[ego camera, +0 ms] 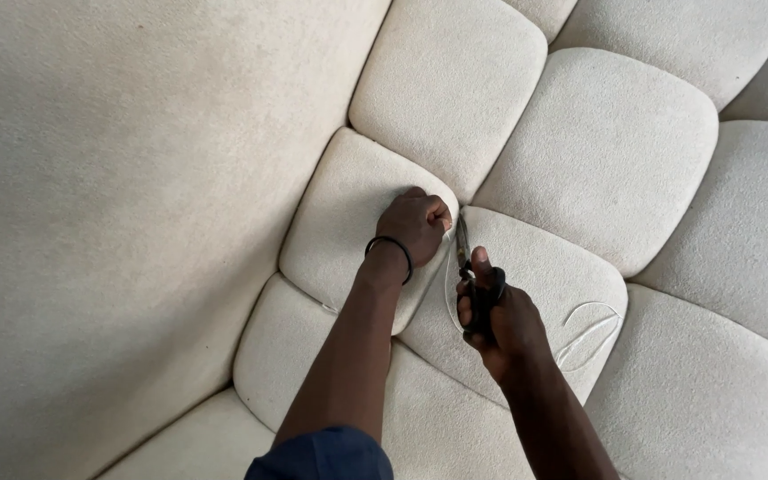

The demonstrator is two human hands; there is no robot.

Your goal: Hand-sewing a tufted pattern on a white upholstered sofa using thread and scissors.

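Observation:
My left hand [414, 224] is closed in a fist, pinching something thin at the seam between two cream tufted cushion panels [348, 213]; a black band circles its wrist. Just to its right, my right hand [495, 316] grips black scissors [466, 258], their blades pointing up into the seam beside my left fist. A thin clear thread [449, 293] curves down from the seam between both hands. A second loop of clear thread [590, 329] lies on the panel to the right of my right hand.
Cream upholstered panels [606, 151] in a tufted grid fill the right side. A broad smooth cream surface [117, 204] fills the left. A dark blue sleeve [322, 455] shows at the bottom edge.

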